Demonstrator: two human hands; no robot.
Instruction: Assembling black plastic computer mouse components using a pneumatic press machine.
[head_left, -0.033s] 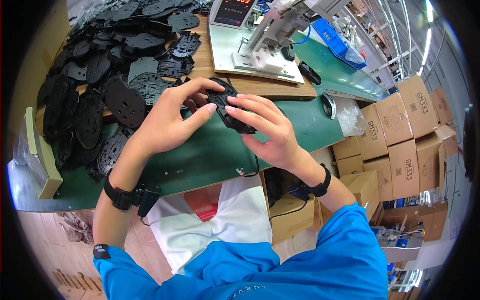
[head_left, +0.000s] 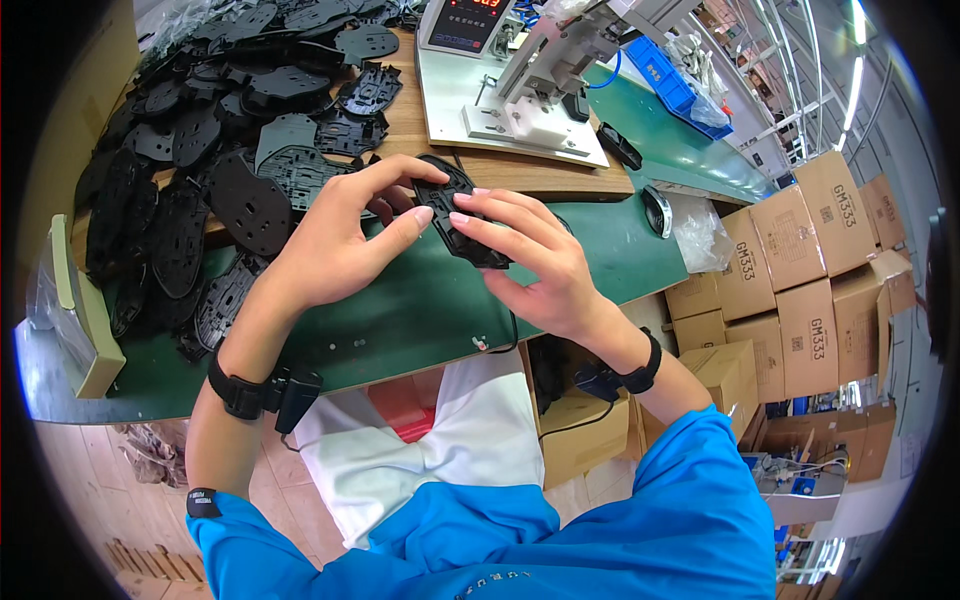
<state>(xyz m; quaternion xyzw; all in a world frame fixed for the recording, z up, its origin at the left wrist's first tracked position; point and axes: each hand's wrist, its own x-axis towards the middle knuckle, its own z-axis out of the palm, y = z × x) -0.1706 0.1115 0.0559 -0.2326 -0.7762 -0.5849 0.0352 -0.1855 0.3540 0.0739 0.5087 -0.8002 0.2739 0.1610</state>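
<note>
A heap of black shells [head_left: 250,205] fills the table's far left, spilling over a wooden board [head_left: 570,182] and onto the green tabletop [head_left: 385,340]; the nearest shells lie just beside the left wrist. Beyond the hands stands a metal press [head_left: 540,85] on a white plate [head_left: 445,115], with a display box [head_left: 465,25] at its left. Right of the plate lies a small black piece [head_left: 620,146], then a rounded one with a pale rim [head_left: 657,211] near a clear bag [head_left: 700,235]. Farther back is a blue bin [head_left: 660,82], and cardboard boxes [head_left: 810,335] are stacked beyond the table's right end

The held black part [head_left: 442,203] is above the tabletop, in front of the press. The left hand [head_left: 350,228] pinches its left edge between thumb and forefinger, the other fingers curled; the right hand [head_left: 545,262] lays its fingertips on the face, hiding some of it, with the thumb at the near end

Compared with the earlier frame, no change shows: hands, part and heap all sit as they did

The part looks like dark moulded plastic, long and rounded, with ridges and recesses; several shells show small holes, the board has visible grain, and the bag is crinkled
</note>
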